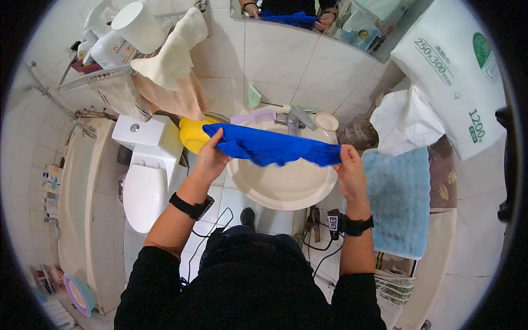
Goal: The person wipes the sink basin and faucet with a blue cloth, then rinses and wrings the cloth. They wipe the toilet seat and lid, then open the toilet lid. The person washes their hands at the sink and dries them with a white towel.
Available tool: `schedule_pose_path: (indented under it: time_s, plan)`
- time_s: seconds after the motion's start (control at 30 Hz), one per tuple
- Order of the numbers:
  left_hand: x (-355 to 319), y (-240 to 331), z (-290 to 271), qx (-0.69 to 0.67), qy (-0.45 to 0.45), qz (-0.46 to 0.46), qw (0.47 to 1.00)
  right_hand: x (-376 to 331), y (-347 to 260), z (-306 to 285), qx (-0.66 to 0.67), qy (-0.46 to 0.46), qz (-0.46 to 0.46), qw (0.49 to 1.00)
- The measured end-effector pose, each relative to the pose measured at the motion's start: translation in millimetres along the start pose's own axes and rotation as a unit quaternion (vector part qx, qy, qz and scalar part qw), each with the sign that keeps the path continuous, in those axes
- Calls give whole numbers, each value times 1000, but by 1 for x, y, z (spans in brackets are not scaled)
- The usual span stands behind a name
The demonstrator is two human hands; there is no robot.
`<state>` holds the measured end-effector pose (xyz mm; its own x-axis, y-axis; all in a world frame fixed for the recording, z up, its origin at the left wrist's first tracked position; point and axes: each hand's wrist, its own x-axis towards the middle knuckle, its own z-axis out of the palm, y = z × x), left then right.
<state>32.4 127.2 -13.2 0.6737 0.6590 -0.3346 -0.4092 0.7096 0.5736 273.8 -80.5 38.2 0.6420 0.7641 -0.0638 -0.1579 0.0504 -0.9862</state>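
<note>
A blue cloth (275, 146) is stretched lengthwise between my two hands, above the washbasin (283, 190). My left hand (213, 157) pinches its left end, close to a yellow basin (192, 135). At the other end, my right hand (350, 170) grips the cloth between thumb and fingers. The cloth's lower edge hangs uneven and covers part of the sink bowl. Behind it stands the tap (295, 124), with a purple comb (254, 117) lying on the sink rim to its left.
A white toilet (146, 190) stands left of the sink, with a bathtub (82, 203) farther left. Towels (170, 60) hang from a rack at upper left. On the right are a light-blue towel (396, 198) and a large white tissue pack (451, 77). Black cables (324, 258) hang near my wrists.
</note>
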Motion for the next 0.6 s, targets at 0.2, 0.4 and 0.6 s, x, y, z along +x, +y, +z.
schedule_pose_path:
  time_s: [0.2,0.4,0.6]
  plan:
    - [-45,1,11,85,-43,40,995,-44,-10,-24,148,89,-8,985]
    - [-97,9,5,394,40,45,917,-84,-16,-54,58,103,-58,991]
    - [-162,6,-7,183,10,-45,982,-94,17,-64,-24,-3,-10,1000]
